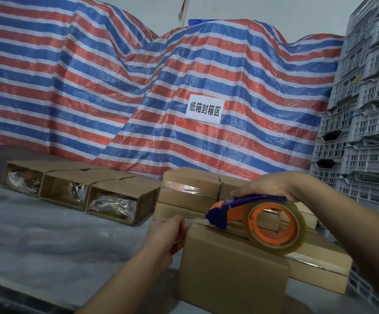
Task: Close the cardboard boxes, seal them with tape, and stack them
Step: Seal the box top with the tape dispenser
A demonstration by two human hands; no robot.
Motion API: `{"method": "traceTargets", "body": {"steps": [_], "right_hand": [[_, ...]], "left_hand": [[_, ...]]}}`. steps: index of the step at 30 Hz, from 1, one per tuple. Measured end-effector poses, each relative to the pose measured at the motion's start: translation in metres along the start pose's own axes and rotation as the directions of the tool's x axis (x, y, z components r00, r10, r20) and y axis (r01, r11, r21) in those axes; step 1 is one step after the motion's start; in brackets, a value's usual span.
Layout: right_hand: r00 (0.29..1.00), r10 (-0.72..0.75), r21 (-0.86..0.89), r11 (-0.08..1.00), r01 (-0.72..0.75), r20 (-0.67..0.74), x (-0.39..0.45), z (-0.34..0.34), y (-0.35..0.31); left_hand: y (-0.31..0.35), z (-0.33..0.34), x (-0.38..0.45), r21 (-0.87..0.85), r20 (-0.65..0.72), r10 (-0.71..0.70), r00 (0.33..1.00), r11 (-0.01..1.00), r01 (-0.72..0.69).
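**Taping the near box**

Near box (pixel 231 268) on the table (pixel 48 234) — left hand (pixel 168 236) fingers press the tape end over its far-left edge, right hand (pixel 268 185) clenched around the tape dispenser (pixel 252 214) on top. Stiff, probably light cardboard — grip the side walls. Sealed boxes (pixel 190 189) stacked behind; open boxes (pixel 116 200) left.

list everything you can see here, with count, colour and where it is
box being taped: one, brown, front centre on the table
tape dispenser: one, blue and orange with a clear roll, on that box's top
open boxes: three, brown, on their sides at left, clear bags inside
sealed boxes: several, brown, stacked behind and right
table: one, pale grey
tarp: one, red, blue and white stripes, backdrop
paper sign: one, white, on the tarp
crates: many, grey, stacked at right
left hand: against the box's left end, at the tape
right hand: grips the dispenser
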State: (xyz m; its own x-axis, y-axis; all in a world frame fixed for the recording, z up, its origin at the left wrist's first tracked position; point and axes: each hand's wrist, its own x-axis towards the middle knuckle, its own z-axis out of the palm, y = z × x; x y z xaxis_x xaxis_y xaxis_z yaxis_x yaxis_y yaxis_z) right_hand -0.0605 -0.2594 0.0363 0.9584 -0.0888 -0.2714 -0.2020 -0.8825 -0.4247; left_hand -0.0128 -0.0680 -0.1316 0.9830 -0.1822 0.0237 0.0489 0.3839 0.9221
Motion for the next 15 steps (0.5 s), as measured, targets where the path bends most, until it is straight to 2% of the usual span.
{"method": "traceTargets", "body": {"steps": [5,9,12,15], "right_hand": [[1.000,0.008,-0.045,0.999,-0.010,-0.029,0.006,0.001,0.000],[0.998,-0.023,-0.078,0.997,0.019,-0.055,0.010,0.002,0.002],[0.992,-0.097,-0.203,0.976,0.079,-0.079,0.009,0.003,0.002],[0.992,-0.110,-0.175,0.980,0.099,-0.054,0.008,0.004,0.001]], "left_hand": [[-0.012,0.001,-0.001,0.065,-0.027,-0.019,0.999,0.998,0.020],[-0.016,0.001,0.002,0.290,-0.025,-0.017,1.000,0.957,0.023],[-0.016,0.000,0.003,0.353,0.007,-0.069,0.998,0.934,0.062],[-0.015,-0.001,0.005,0.364,0.004,-0.138,0.990,0.923,0.127]]}}
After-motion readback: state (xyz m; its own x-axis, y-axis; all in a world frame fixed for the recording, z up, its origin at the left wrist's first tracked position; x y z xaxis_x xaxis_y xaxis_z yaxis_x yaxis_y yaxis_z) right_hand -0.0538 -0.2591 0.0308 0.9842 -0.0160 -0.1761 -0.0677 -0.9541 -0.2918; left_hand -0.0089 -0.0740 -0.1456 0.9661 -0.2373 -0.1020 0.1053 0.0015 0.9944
